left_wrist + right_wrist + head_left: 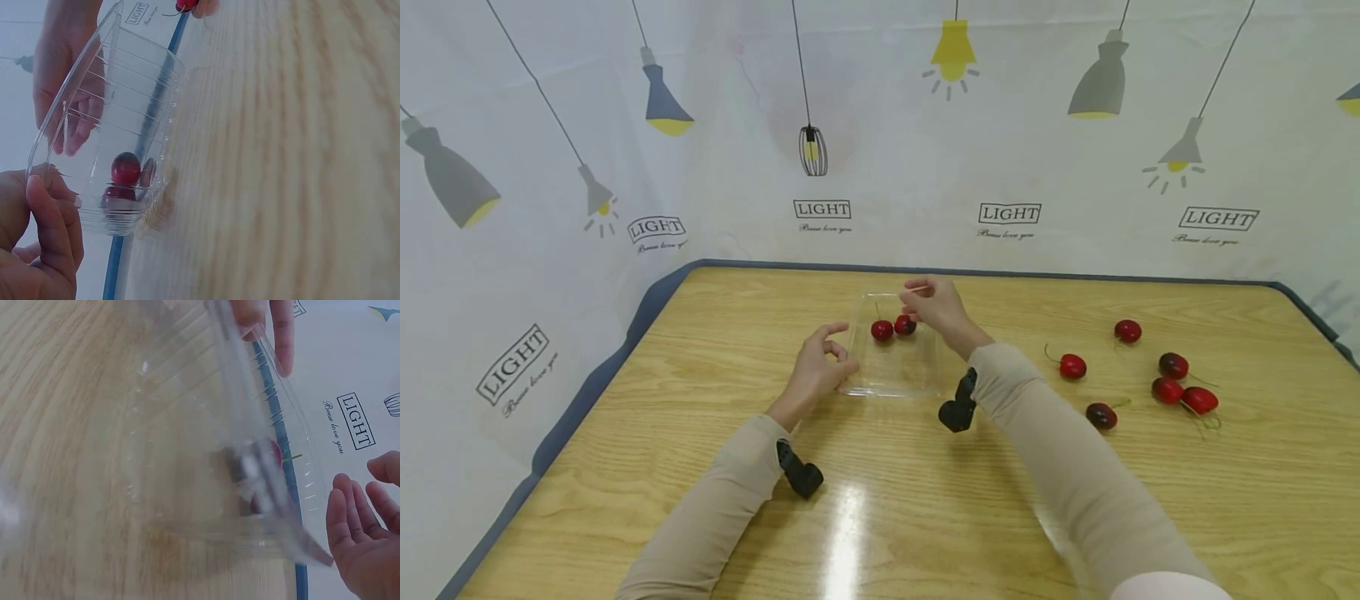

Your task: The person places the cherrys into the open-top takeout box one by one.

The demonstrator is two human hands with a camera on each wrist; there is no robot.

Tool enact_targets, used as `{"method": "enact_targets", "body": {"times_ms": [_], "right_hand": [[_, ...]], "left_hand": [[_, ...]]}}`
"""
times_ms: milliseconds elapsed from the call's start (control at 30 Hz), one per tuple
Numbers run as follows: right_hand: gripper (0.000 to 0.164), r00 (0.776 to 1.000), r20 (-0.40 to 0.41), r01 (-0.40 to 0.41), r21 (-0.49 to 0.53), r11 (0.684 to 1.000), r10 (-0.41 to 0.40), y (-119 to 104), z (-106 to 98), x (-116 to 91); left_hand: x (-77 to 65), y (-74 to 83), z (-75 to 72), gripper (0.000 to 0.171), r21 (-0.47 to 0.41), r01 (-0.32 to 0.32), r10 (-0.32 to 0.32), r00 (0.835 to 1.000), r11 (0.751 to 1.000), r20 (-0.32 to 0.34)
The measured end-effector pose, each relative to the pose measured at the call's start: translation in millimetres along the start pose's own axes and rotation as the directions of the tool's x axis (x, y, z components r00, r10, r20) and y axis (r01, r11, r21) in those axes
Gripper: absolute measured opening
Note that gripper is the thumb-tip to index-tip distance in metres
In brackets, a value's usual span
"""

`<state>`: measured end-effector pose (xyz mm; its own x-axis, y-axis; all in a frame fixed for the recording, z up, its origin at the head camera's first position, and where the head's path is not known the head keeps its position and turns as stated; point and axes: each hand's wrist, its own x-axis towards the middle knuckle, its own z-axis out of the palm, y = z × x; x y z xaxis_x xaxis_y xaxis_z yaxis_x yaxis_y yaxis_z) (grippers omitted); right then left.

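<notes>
my matt cloth sleeves [1063,454], glossy plastic box [895,365], smooth shiny cherries [882,331], glossy grained wood table [940,517], my matt plastic wrist cameras [957,413], creased cloth-like backdrop [895,150]

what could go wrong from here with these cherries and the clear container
The left hand holds the clear container by its rim, so a tug might tip it. The right hand, near the two cherries inside, could bump its wall. The loose cherries on the table could roll if nudged.

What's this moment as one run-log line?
left hand: pinches clear plastic container | right hand: holds nothing, near container's far right corner | in container: two cherries | on table: six cherries
</notes>
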<state>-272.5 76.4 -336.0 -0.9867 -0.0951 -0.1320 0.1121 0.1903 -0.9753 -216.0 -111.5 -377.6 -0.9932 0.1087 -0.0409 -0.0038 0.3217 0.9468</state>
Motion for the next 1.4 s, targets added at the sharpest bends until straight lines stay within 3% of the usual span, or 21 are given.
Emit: {"method": "enact_targets", "body": {"times_ms": [633,800,1100,1400], "right_hand": [[0.031,0.990,0.089,0.120,-0.067,0.991,-0.114,7.2,-8.2,-21.6],[0.031,0.985,0.074,0.159,-0.079,0.984,-0.153,9.0,-13.3,-29.7],[0.031,0.981,0.053,0.193,-0.127,0.973,-0.188,14.5,-37.2,-44.5],[0.037,0.987,0.032,0.162,-0.127,0.979,-0.159,20.0,-66.3,-60.6]], "left_hand": [[1.6,0.1,0.1,0.061,-0.006,0.007,-0.007,1.000,1.000,-0.001],[1.4,0.6,0.2,0.061,-0.001,0.002,-0.002,1.000,1.000,0.003],[0.6,0.4,0.0,0.060,0.009,0.002,-0.002,1.000,1.000,-0.006],[1.2,1.7,1.2,0.060,0.006,0.007,-0.007,1.000,1.000,-0.018]]}}
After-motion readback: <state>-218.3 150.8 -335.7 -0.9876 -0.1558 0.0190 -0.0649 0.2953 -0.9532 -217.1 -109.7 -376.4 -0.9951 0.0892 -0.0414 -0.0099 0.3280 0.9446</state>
